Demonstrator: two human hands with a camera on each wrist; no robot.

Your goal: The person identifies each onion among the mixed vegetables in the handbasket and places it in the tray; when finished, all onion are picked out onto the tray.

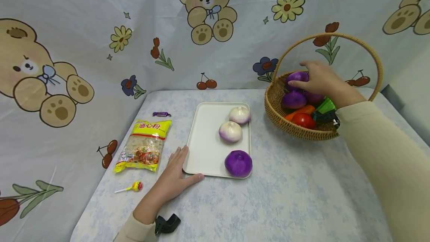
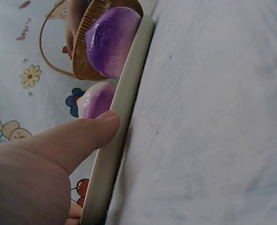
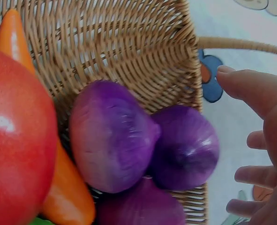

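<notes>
My left hand (image 1: 173, 180) rests at the near left corner of a white tray (image 1: 205, 141), fingers along its side and thumb at its near edge. On the tray sit a purple onion (image 1: 238, 164) and two white-and-purple onions (image 1: 230, 131). My right hand (image 1: 320, 79) hovers over a wicker basket (image 1: 289, 126), fingers spread and holding nothing. Below it lie several purple onions (image 3: 115, 136), apart from the fingers in the right wrist view. A tomato (image 3: 16, 140) and a carrot-like orange vegetable (image 3: 70, 192) share the basket, with something green (image 1: 326, 105) partly hidden.
Left of the tray lie a yellow pasta bag (image 1: 144, 145), a purple-wrapped candy (image 1: 161, 114) and a lollipop (image 1: 136, 186). The basket's tall handle (image 1: 379, 66) arches above my right forearm. A bear-patterned cloth (image 1: 208, 59) hangs behind the table.
</notes>
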